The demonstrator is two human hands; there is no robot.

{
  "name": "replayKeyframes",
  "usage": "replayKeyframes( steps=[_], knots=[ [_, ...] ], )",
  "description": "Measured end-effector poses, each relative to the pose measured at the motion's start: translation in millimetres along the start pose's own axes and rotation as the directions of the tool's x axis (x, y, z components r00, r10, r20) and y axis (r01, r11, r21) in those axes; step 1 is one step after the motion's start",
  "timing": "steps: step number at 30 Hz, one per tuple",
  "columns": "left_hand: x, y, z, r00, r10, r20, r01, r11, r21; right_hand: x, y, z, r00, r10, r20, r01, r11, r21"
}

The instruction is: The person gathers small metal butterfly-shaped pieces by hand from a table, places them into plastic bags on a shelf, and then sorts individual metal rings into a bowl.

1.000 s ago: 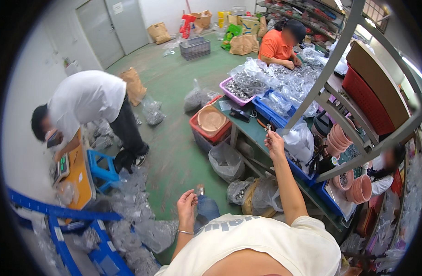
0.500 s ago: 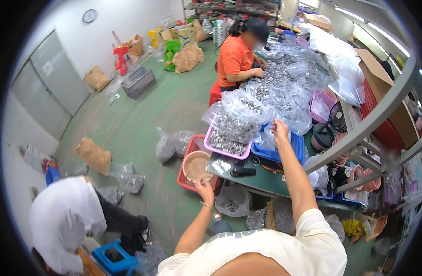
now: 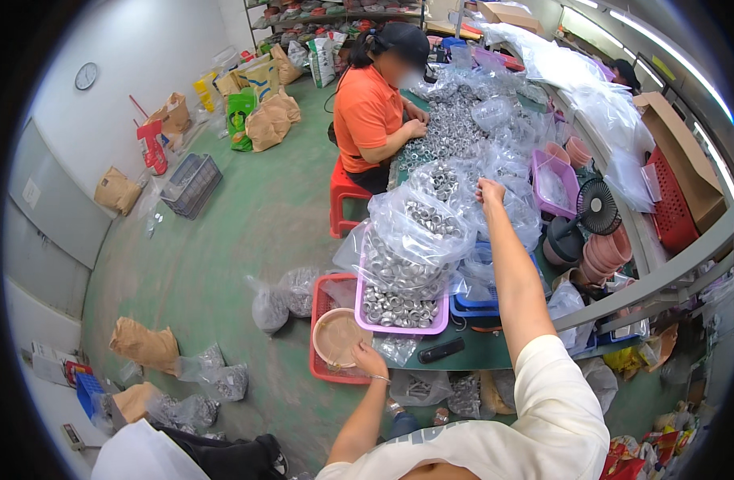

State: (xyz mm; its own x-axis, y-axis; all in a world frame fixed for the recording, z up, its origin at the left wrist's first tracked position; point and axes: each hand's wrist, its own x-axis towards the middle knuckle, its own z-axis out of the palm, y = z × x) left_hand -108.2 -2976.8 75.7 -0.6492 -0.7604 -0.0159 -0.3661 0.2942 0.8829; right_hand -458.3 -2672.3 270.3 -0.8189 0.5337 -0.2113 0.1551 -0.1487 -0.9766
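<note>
My right arm stretches forward over the table. Its hand [image 3: 490, 194] is closed among clear plastic bags [image 3: 507, 218]; what its fingers pinch, if anything, is hidden. Left of it, a clear bag of small silvery metal rings [image 3: 411, 260] rests on a lilac basket [image 3: 404, 328] with more rings. My left hand [image 3: 370, 358] has its fingers loosely apart at the near right rim of a round beige bowl [image 3: 339, 336]; I cannot tell whether they touch. That bowl lies in a red basket [image 3: 322, 301] beside the table. A blue basket [image 3: 480, 309] stands under my right forearm.
A person in orange [image 3: 375, 112] sits at the table's far left, hands among rings. A black fan [image 3: 598, 206], a purple basket [image 3: 554, 186] and pink pots [image 3: 605, 254] stand at right. Filled bags [image 3: 271, 308] lie on the floor. Someone in white [image 3: 147, 454] is at lower left.
My right hand has moved from above the blue basket farther forward to the clear bags. My left hand stays by the bowl. The view has shifted, and the person in white shows less.
</note>
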Motion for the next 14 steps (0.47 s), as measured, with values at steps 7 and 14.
replayKeyframes(
  steps=[7, 14],
  knots=[
    [-2.3, -0.2, 0.9, 0.986, 0.103, -0.129, -0.092, 0.992, 0.086, 35.3, 4.7, 25.9, 0.986, 0.110, -0.126, -0.107, 0.994, 0.036],
    [0.9, 2.3, -1.9, 0.994, 0.080, -0.069, -0.071, 0.991, 0.116, 77.2, 19.4, 38.4, 0.969, 0.144, -0.201, -0.130, 0.988, 0.078]
  ],
)
